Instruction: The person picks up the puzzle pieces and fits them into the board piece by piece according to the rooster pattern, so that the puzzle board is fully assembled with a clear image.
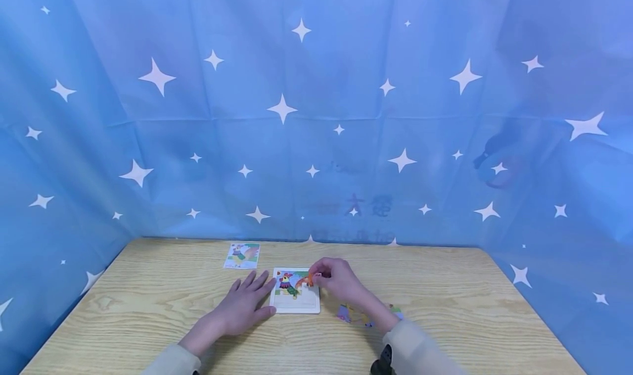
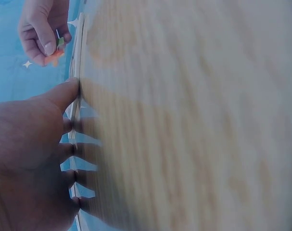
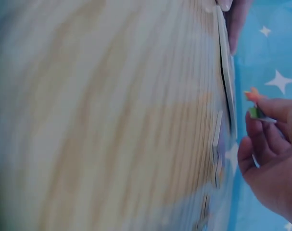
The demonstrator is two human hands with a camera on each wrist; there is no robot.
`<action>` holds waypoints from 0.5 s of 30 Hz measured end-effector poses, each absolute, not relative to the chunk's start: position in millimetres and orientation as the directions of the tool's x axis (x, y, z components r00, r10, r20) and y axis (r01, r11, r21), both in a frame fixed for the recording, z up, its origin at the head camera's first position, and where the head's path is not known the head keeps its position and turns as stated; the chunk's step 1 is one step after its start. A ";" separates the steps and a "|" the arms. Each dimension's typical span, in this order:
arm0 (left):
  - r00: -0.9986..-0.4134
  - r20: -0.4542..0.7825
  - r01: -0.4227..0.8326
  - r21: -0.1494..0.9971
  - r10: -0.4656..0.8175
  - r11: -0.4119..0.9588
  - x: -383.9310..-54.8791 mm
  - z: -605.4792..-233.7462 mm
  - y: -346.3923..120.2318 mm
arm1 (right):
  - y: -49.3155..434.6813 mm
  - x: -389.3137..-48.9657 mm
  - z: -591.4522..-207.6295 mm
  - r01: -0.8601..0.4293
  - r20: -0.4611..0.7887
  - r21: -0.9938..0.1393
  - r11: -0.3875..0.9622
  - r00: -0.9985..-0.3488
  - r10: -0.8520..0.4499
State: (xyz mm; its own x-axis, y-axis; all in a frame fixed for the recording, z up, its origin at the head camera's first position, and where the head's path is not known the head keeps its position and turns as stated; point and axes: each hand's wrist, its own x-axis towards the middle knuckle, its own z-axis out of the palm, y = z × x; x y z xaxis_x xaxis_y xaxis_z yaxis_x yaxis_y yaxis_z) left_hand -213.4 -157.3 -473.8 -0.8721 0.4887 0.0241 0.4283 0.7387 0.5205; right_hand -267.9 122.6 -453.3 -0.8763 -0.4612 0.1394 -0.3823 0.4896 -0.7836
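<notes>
A white-framed jigsaw puzzle (image 1: 295, 303) with a partly filled rooster picture lies flat on the wooden table. My left hand (image 1: 243, 303) rests with spread fingers at its left side, thumb and fingertips right at the frame's edge. Over the puzzle's right side, my right hand (image 1: 337, 279) pinches an orange and green puzzle piece (image 3: 253, 96) between thumb and fingers. In the left wrist view, the pinched piece (image 2: 56, 57) is raised above the board. The lower part of the tray shows bare white.
Several loose puzzle pieces (image 1: 350, 314) lie right of the board, partly hidden under my right forearm. A square picture card (image 1: 242, 256) with a rooster lies at the back left of the table (image 1: 163, 287). Behind the table hangs a blue star-patterned curtain (image 1: 316, 89).
</notes>
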 end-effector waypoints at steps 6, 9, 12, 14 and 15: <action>-0.872 0.027 0.428 0.525 0.489 0.736 -212.8 -472.2 -156.3 | 116.2 -267.2 -454.8 -0.394 0.145 -0.790 0.469 -0.864 -0.483; -0.872 0.025 0.428 0.523 0.488 0.737 -212.4 -471.6 -155.9 | 113.6 -267.0 -456.3 -0.388 0.140 -0.798 0.462 -0.864 -0.484; -0.873 0.024 0.427 0.523 0.488 0.738 -211.9 -471.3 -155.9 | 111.6 -266.8 -457.5 -0.390 0.141 -0.796 0.463 -0.863 -0.485; -0.873 0.023 0.426 0.522 0.487 0.739 -211.7 -471.1 -156.0 | 110.8 -266.7 -458.6 -0.391 0.138 -0.795 0.465 -0.862 -0.488; -0.873 0.024 0.426 0.522 0.487 0.739 -211.7 -471.0 -156.0 | 110.5 -266.4 -459.0 -0.391 0.138 -0.795 0.464 -0.861 -0.489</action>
State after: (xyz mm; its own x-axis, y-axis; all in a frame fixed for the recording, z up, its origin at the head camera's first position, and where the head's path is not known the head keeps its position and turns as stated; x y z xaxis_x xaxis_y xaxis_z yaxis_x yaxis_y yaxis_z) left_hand -211.7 -156.0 -471.0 -0.8732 0.4868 0.0238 0.4263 0.7391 0.5215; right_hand -266.4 110.5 -459.0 -0.8611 -0.4893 0.1379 -0.3909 0.4638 -0.7951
